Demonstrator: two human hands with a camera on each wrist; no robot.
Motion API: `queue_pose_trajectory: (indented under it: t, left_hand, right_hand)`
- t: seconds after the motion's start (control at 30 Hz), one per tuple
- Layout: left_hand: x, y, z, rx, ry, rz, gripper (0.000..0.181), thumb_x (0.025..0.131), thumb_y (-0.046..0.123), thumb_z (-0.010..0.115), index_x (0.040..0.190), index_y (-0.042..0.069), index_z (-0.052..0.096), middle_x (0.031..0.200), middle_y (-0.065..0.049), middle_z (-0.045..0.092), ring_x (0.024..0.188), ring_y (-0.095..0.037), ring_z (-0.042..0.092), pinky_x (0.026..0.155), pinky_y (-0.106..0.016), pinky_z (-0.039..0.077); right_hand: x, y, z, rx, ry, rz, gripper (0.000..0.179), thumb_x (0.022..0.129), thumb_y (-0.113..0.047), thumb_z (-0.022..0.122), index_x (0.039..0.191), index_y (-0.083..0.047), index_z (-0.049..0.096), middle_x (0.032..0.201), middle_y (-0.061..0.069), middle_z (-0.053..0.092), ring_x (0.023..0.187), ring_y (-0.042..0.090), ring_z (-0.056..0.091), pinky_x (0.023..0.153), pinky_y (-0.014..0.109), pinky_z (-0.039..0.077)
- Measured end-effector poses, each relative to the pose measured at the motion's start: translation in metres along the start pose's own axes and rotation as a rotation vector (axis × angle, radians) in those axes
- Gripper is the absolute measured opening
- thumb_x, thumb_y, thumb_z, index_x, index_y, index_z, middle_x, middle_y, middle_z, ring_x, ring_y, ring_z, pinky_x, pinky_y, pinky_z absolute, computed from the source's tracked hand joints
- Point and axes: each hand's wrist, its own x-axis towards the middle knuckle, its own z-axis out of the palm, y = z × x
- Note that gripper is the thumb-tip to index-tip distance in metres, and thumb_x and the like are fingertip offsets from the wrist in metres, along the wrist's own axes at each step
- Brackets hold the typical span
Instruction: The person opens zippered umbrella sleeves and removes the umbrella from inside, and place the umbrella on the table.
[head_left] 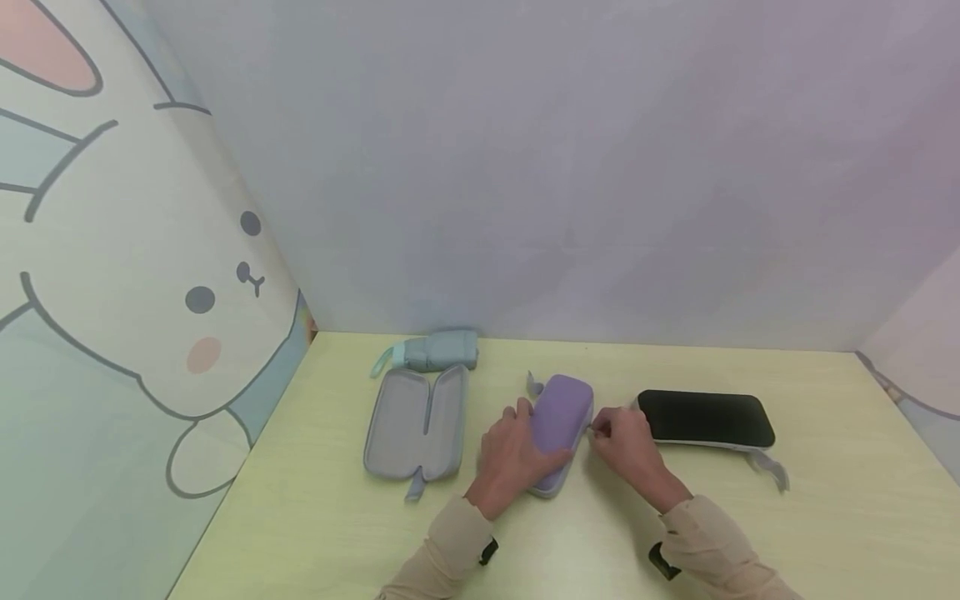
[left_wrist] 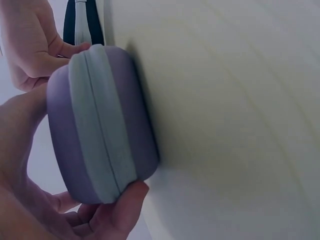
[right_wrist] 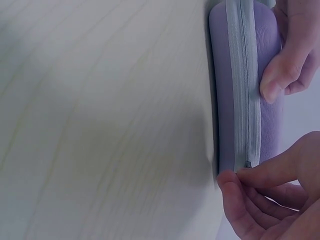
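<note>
A purple zippered case [head_left: 561, 412] with a pale grey zipper band [right_wrist: 243, 90] lies on the table between my two hands. My left hand [head_left: 510, 450] holds it by its sides, thumb across the near part and fingers on the left side. At the case's right side, my right hand [head_left: 624, 442] pinches the zipper's pull between thumb and forefinger. The small slider [right_wrist: 248, 164] shows just beside those fingertips, while the pull itself is mostly hidden by them. The zipper band looks closed along the stretch seen in the right wrist view.
A grey case [head_left: 397, 425] with a slit and a short tab lies on the left. Behind it is a blue-grey folded umbrella [head_left: 442, 350] with a light teal strap loop. To the right sits a black-topped case [head_left: 705, 418] with a grey strap [head_left: 771, 468]. A wall [head_left: 562, 183] borders the table's back.
</note>
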Motion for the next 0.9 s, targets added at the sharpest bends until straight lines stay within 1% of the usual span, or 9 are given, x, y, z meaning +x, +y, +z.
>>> queue_pose_trajectory:
  t: [0.2, 0.4, 0.63, 0.8, 0.9]
  left_hand:
    - [-0.0001, 0.0021, 0.0016, -0.001, 0.003, -0.019, 0.073, 0.066, 0.062, 0.073, 0.108, 0.008, 0.048, 0.078, -0.003, 0.05, 0.06, -0.014, 0.049, 0.048, -0.026, 0.039]
    - [0.0001, 0.0042, 0.0019, -0.044, -0.024, -0.05, 0.073, 0.067, 0.061, 0.073, 0.109, 0.009, 0.044, 0.08, -0.003, 0.051, 0.062, -0.016, 0.052, 0.05, -0.027, 0.039]
    - [0.0013, 0.0051, 0.0024, -0.062, -0.03, -0.059, 0.073, 0.067, 0.061, 0.073, 0.109, 0.008, 0.043, 0.079, -0.004, 0.052, 0.062, -0.016, 0.052, 0.049, -0.027, 0.04]
    - [0.0016, 0.0067, 0.0026, -0.05, -0.033, -0.07, 0.077, 0.067, 0.062, 0.072, 0.111, 0.007, 0.043, 0.078, -0.004, 0.052, 0.061, -0.017, 0.053, 0.049, -0.028, 0.04]
    - [0.0015, 0.0078, 0.0026, -0.035, -0.032, -0.069, 0.079, 0.067, 0.063, 0.072, 0.113, 0.006, 0.042, 0.077, -0.005, 0.052, 0.06, -0.017, 0.053, 0.048, -0.028, 0.04]
  right_hand:
    - [-0.002, -0.0029, 0.0017, 0.007, -0.011, -0.003, 0.015, 0.068, 0.011, 0.059, 0.069, 0.0, 0.069, 0.065, 0.004, 0.064, 0.059, 0.011, 0.054, 0.055, 0.028, 0.045]
    - [-0.0035, -0.0046, 0.0014, 0.006, 0.0, -0.031, 0.015, 0.067, 0.011, 0.06, 0.067, -0.001, 0.069, 0.063, 0.003, 0.064, 0.058, 0.011, 0.053, 0.054, 0.028, 0.045]
    - [-0.0044, -0.0044, 0.0016, 0.009, -0.003, -0.036, 0.016, 0.067, 0.012, 0.059, 0.067, -0.001, 0.069, 0.064, 0.003, 0.064, 0.058, 0.011, 0.054, 0.054, 0.028, 0.046]
    - [-0.006, -0.0039, 0.0026, 0.014, -0.002, -0.059, 0.017, 0.066, 0.013, 0.059, 0.066, -0.001, 0.069, 0.064, 0.003, 0.065, 0.057, 0.009, 0.054, 0.054, 0.027, 0.046]
    - [-0.0073, -0.0038, 0.0037, 0.015, -0.001, -0.057, 0.017, 0.067, 0.012, 0.059, 0.066, -0.002, 0.069, 0.063, 0.002, 0.065, 0.056, 0.008, 0.053, 0.053, 0.026, 0.046]
